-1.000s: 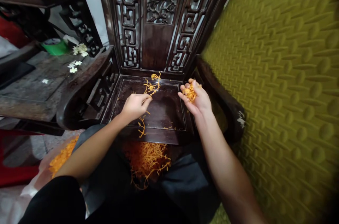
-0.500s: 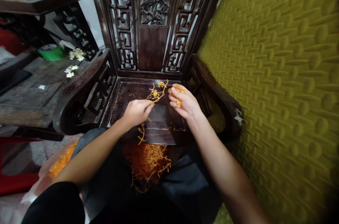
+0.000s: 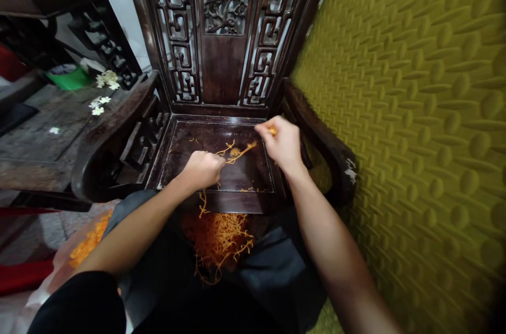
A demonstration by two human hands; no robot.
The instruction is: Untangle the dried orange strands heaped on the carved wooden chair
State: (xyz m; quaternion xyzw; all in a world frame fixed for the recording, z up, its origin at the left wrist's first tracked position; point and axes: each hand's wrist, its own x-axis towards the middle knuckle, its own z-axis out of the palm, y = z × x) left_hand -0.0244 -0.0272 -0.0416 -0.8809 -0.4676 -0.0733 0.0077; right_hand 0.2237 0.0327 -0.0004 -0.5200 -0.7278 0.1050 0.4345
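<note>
**Right hand closes in over the seat**

Since a second ago the right hand [image 3: 281, 144] has turned palm-down and swung inward, its fingers now curled shut on a few thin orange dried strands [image 3: 237, 151]. The left hand [image 3: 203, 169] pinches the other end of the same tangle, knuckles up, above the dark carved wooden chair seat [image 3: 205, 136]. Only stray strands remain there; a larger orange heap [image 3: 219, 236] lies on the lap, so most looks gathered.

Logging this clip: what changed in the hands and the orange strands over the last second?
The right hand turned palm-down and moved left toward the left hand; its open handful is now closed in. The left hand stays pinching strands over the chair seat. The lap pile is unchanged.
</note>
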